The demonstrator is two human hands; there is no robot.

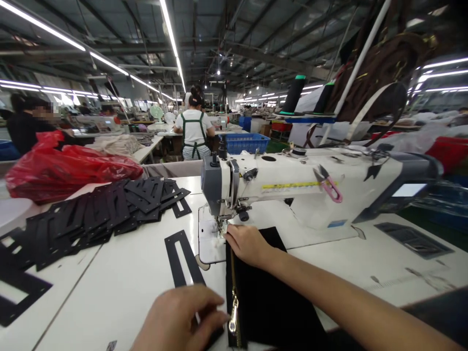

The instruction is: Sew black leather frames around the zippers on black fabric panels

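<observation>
My right hand (pixel 248 243) has its fingers pressed together on the top end of a black fabric piece (pixel 278 297), close to the presser foot (pixel 221 229) of a sewing machine (pixel 285 185). Along the fabric's left edge runs a brass zipper (pixel 233 273) with a gold zipper pull (pixel 233 314). My left hand (pixel 183 317) is low in the view, thumb and forefinger apart, just left of the pull. It partly covers a black slotted frame piece (pixel 173 251) lying on the table. Its other fingers are hidden.
Many black frame pieces (pixel 109 209) lie heaped at left, before a red plastic bag (pixel 73 165). Pink-handled snips (pixel 331 187) rest against the machine arm. Thread cones (pixel 294 95) stand behind. A co-worker (pixel 193 126) sits ahead near a blue basket (pixel 244 142).
</observation>
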